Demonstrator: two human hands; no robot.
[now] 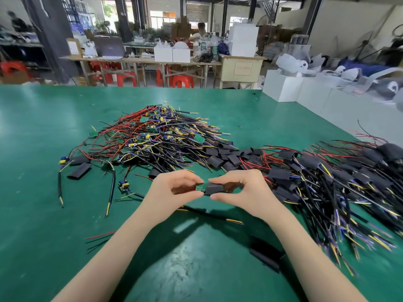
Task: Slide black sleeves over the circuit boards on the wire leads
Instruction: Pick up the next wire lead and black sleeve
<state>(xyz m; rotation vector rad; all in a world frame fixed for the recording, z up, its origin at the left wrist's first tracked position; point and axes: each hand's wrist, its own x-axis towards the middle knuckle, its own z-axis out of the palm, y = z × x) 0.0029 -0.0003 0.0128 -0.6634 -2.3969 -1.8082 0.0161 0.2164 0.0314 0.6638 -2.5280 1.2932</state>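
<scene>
I see a wide green workbench mat (pixel 43 131) carrying a tangled heap of unsleeved wired boards (pixel 152 136) beyond my fingertips. My left hand (pixel 172 192) pinches a small green circuit board (pixel 200 187); my right hand (pixel 244 190) pinches a short black tubular sleeve (pixel 214 188), touching the board's end between both thumbs.

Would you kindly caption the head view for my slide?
Both hands, left and right, slide a black sleeve onto a green circuit board.

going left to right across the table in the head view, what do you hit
loose black sleeve → pile of bare boards → left hand → circuit board → held sleeve → right hand → sleeved pile
</scene>
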